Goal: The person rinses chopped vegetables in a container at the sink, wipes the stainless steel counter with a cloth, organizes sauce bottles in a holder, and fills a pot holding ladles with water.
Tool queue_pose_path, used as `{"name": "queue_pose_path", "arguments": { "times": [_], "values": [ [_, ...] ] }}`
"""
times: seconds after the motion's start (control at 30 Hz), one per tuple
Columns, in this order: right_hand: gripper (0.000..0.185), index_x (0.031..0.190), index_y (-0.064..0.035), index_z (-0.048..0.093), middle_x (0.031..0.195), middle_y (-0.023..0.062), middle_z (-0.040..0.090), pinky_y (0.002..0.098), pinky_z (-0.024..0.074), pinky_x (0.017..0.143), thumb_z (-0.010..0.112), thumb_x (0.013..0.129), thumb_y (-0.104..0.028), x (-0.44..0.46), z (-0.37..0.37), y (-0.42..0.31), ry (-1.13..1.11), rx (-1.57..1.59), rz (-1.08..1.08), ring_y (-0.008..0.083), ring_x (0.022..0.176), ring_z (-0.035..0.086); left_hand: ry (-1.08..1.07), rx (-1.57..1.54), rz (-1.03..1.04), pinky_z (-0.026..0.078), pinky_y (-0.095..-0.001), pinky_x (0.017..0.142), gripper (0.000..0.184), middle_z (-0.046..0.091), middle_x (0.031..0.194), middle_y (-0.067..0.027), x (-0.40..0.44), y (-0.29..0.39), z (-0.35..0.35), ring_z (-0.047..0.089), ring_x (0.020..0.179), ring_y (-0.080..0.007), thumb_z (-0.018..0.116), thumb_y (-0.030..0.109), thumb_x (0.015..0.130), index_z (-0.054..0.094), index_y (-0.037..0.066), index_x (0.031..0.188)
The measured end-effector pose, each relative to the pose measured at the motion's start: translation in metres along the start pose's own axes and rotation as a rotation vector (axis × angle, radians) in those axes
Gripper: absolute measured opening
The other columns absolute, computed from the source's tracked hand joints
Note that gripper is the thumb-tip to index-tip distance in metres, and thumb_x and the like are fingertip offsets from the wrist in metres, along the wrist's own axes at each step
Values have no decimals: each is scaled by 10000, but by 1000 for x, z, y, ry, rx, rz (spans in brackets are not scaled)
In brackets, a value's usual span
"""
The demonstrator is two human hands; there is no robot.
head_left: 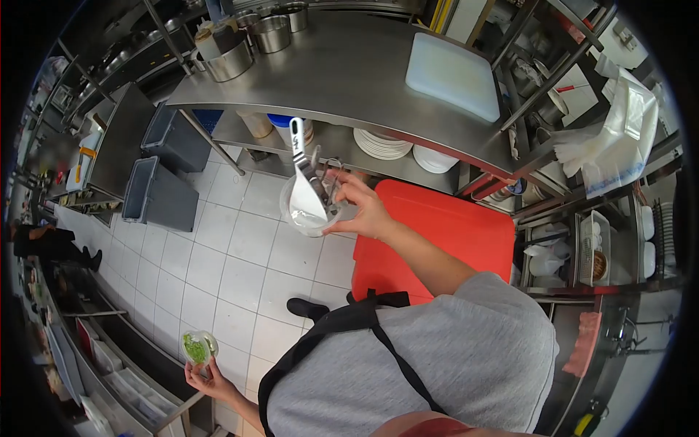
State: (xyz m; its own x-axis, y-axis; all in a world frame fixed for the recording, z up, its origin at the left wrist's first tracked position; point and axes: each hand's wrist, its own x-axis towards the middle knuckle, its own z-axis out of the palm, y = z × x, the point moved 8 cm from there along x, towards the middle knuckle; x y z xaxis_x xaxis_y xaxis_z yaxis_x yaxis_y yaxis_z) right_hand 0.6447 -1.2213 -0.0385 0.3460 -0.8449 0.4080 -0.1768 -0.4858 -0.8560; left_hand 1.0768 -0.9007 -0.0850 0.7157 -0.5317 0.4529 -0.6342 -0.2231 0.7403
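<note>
My right hand (pixel 358 209) is closed around a clear plastic tub (pixel 312 227), held above the tiled floor beside the steel worktable. A metal spatula (pixel 306 191) with a broad blade stands in the tub, its handle pointing away from me. Other thin metal utensils (pixel 326 175) stick up beside it; their exact kind I cannot make out. Low on the left, my left hand (pixel 207 379) grips a small clear container (pixel 210 340) with chopped green herbs (pixel 194 351) in it, near the edge of a counter.
A steel worktable (pixel 349 65) carries a white cutting board (pixel 453 75) and metal pots (pixel 271 33). Beneath it are stacked plates (pixel 381 144). A red lid (pixel 444 226) lies close to my right arm. Grey bins (pixel 159 195) stand farther left; a person in dark clothes (pixel 54 244) is beyond.
</note>
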Motion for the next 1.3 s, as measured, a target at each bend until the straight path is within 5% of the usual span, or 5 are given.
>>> {"name": "queue_pose_path", "arguments": {
  "times": [0.5,0.7,0.97,1.3],
  "values": [
    [473,787,-73,508,1377,139,391,372,433,954,888,532,-192,124,143,-17,110,-43,60,281,1253,423,-65,-169,0,558,-316,757,237,414,1230,-102,218,-93,42,477,1121,-231,731,25,738,536,-5,869],
    [491,795,-64,540,1346,165,447,367,441,914,891,513,-259,214,209,-8,-15,-157,-128,274,1202,487,-8,-101,-44,555,-351,797,311,407,1243,-108,268,-108,63,504,1100,-236,765,46,702,579,32,951],
    [460,777,-69,505,1346,200,419,390,475,907,878,510,-103,359,357,-5,-302,131,-360,326,1233,444,147,-61,-35,562,-318,823,310,417,1206,-87,358,-89,65,530,1066,-212,790,51,673,576,23,895],
    [480,797,-86,491,1349,159,424,380,503,851,878,512,-113,428,588,-43,-638,297,-365,292,1234,447,167,-65,-106,552,-335,846,273,428,1232,-79,444,-140,28,521,1110,-211,781,11,666,560,53,822]
  ]
}}
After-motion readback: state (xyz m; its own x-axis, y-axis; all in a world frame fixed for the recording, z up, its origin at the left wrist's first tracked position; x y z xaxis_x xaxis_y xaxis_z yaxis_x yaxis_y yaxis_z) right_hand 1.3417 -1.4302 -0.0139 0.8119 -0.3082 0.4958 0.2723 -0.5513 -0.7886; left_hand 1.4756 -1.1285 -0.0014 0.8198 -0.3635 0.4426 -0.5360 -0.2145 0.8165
